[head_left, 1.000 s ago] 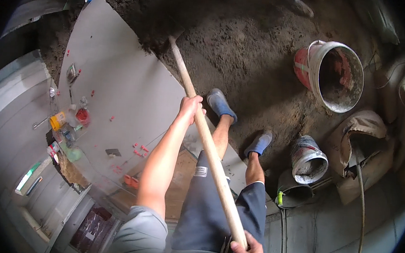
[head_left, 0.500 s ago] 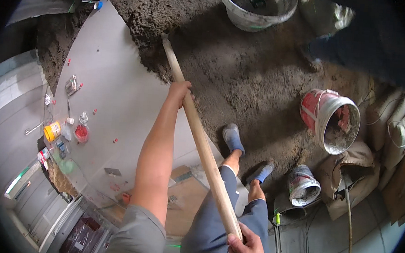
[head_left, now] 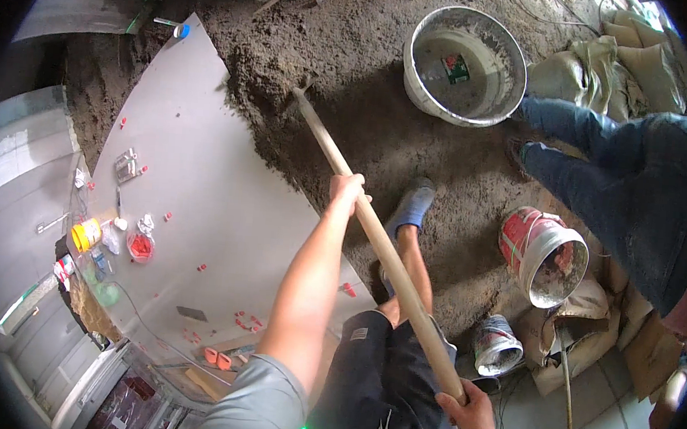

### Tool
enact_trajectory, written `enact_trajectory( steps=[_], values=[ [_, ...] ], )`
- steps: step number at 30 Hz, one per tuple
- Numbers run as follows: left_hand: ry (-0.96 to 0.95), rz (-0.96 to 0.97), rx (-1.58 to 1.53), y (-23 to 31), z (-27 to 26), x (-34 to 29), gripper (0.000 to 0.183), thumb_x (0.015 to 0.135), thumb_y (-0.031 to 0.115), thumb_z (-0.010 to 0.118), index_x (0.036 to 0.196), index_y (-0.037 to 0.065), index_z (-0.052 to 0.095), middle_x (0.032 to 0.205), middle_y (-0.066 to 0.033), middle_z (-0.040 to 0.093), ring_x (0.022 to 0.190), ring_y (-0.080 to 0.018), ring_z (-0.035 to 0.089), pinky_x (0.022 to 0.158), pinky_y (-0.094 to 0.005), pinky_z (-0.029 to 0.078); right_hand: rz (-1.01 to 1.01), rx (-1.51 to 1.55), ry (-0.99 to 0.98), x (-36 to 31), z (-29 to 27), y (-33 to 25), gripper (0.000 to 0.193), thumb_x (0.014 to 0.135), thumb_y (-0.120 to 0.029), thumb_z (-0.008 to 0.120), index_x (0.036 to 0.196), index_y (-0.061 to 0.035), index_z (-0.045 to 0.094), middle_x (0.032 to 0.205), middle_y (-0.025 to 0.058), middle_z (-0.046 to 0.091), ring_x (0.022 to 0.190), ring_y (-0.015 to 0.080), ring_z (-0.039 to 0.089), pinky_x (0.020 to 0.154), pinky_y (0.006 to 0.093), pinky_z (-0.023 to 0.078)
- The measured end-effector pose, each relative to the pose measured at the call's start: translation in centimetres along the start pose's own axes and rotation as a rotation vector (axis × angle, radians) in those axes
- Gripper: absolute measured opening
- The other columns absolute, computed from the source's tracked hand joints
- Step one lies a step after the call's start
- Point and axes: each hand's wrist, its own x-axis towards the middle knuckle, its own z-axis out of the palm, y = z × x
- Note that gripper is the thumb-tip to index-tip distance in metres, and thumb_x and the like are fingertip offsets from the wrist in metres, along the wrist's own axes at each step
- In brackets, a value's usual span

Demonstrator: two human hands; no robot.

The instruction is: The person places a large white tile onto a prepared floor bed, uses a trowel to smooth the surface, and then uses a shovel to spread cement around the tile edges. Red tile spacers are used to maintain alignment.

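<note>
A hoe with a long pale wooden handle (head_left: 392, 263) slants from lower right to upper left across the view. My left hand (head_left: 348, 192) is closed around its middle, arm stretched forward. My right hand (head_left: 469, 411) grips the near end by my right thigh. The handle's far end meets the dark damp sand or mortar (head_left: 349, 41); the blade is mostly hidden there. Just left of that end, the heap borders large pale floor tiles (head_left: 201, 179). My feet, in grey-blue shoes (head_left: 415, 202), stand on the dark bed.
A big round tub (head_left: 418, 91) stands at the far right. Beside it is another person in blue jeans (head_left: 606, 162). A red-and-white bucket (head_left: 526, 253), a smaller bucket (head_left: 497, 345) and an opened paper sack (head_left: 573, 321) lie to the right. Small tools and a yellow tub (head_left: 85, 234) lie left.
The view has shifted, and the other person's legs now show more fully at right. Both my hands keep hold of the hoe, whose far end still meets the sand near the tile edge.
</note>
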Motion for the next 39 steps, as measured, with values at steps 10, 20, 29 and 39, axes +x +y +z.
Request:
enact_trajectory(
  steps=[10,20,29,39],
  values=[
    [0.116,-0.132,-0.232,1.0,5.5,3.3,0.018,0.081,0.004,0.065,0.090,-0.003,0.050,0.071,-0.0103,0.057,0.051,-0.0209,0.059,0.043,-0.0311,0.054,-0.169,-0.591,0.412,1.7,-4.2,-4.8,0.030,0.077,-0.022,0.071,0.096,-0.0043,0.056,0.082,0.0220,0.066,0.084,0.0446,0.063,0.073,0.0530,0.049],
    [-0.067,-0.355,-0.374,0.8,5.9,0.2,0.013,0.076,0.009,0.065,0.071,0.008,0.053,0.055,-0.0078,0.054,0.041,-0.0228,0.054,0.039,-0.0346,0.046,0.133,-0.766,0.421,1.2,-4.8,-2.3,0.030,0.073,-0.024,0.072,0.090,-0.0057,0.056,0.085,0.0228,0.067,0.083,0.0442,0.064,0.072,0.0541,0.050],
    [-0.227,-0.671,-0.489,0.9,11.0,-14.8,0.021,0.072,0.014,0.069,0.060,0.006,0.054,0.055,-0.0086,0.055,0.049,-0.0224,0.058,0.045,-0.0340,0.049,0.170,-0.849,0.406,-6.1,-4.9,-15.1,0.032,0.072,-0.025,0.072,0.092,-0.0047,0.057,0.089,0.0237,0.067,0.084,0.0440,0.065,0.074,0.0533,0.051],
    [-0.067,-0.597,-0.710,14.4,-4.3,-9.8,0.018,0.075,0.005,0.067,0.072,0.006,0.050,0.057,-0.0088,0.055,0.042,-0.0229,0.054,0.041,-0.0364,0.048,-0.252,-0.881,0.327,-7.2,6.2,-37.7,0.035,0.072,-0.026,0.072,0.095,-0.0036,0.058,0.093,0.0247,0.067,0.087,0.0438,0.065,0.076,0.0523,0.052]
  ],
)
